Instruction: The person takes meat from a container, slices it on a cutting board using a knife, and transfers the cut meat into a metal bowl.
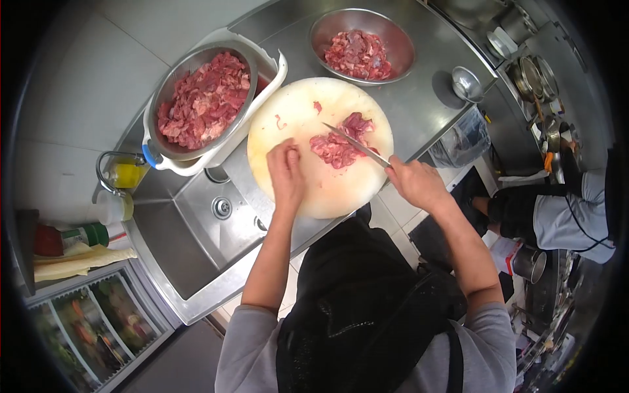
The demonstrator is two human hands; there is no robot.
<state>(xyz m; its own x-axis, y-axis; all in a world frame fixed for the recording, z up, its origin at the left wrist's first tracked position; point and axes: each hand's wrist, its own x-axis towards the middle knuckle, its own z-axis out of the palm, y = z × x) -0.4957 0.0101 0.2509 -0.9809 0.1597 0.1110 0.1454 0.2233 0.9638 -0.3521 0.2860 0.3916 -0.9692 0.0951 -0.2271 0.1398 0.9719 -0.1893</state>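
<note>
My right hand (413, 183) is wrapped round the handle of a kitchen knife (347, 137). Its blade points up and left across a pile of cut raw meat (337, 149). The meat lies on a round white cutting board (341, 193). Over the board's left part is my left hand (286, 171), fingers curled in and apart from the pile; what they hold, if anything, is hidden. Two small meat scraps (318, 107) lie on the upper part of the board.
A metal bowl (400, 49) with meat stands beyond the board. Another metal bowl (157, 98), heaped with meat, rests in a white tub (262, 108) at left. A sink (180, 242) lies left of the board. Another person (557, 216) stands at right.
</note>
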